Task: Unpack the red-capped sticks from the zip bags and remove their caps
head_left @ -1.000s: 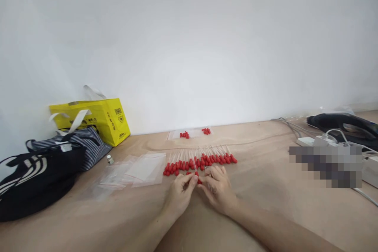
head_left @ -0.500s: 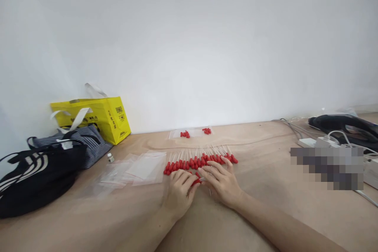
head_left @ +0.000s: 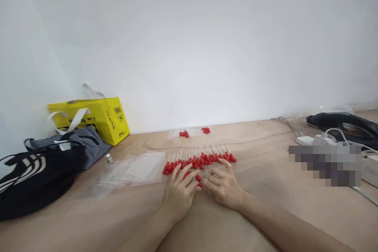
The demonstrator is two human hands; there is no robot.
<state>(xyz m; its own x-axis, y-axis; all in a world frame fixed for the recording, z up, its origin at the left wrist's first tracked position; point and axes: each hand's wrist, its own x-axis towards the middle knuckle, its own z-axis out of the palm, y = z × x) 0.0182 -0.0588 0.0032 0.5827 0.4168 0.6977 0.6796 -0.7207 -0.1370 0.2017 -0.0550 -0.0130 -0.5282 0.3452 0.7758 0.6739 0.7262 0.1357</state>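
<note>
Near the table's middle, my left hand (head_left: 180, 193) has its longer fingers spread above loose red rubber bulbs (head_left: 198, 178), while its thumb and forefinger close on one red bulb (head_left: 200, 185). Just across from it, my right hand (head_left: 225, 187) has curled fingers; its thumb and forefinger pinch at a clear tube, mostly hidden. Several thin clear tubes (head_left: 207, 171) lie under and beyond these fingers. Beyond both hands stretches a row of droppers (head_left: 193, 161), red bulbs toward me and clear stems pointing at the wall.
Clear zip bags (head_left: 144, 168) lie left of the droppers, beside a small bottle (head_left: 109, 158). Farther back, another bag (head_left: 195, 132) carries red-bulbed droppers. A yellow bag (head_left: 113, 120), striped bag (head_left: 96, 141) and black bag (head_left: 56, 181) stand left. Cables and a power strip (head_left: 305, 140) lie right.
My right hand's fingers have curled and drawn back from the row, exposing clear tubes. My left hand's fingers have spread, uncovering more red bulbs. The view has shifted slightly.
</note>
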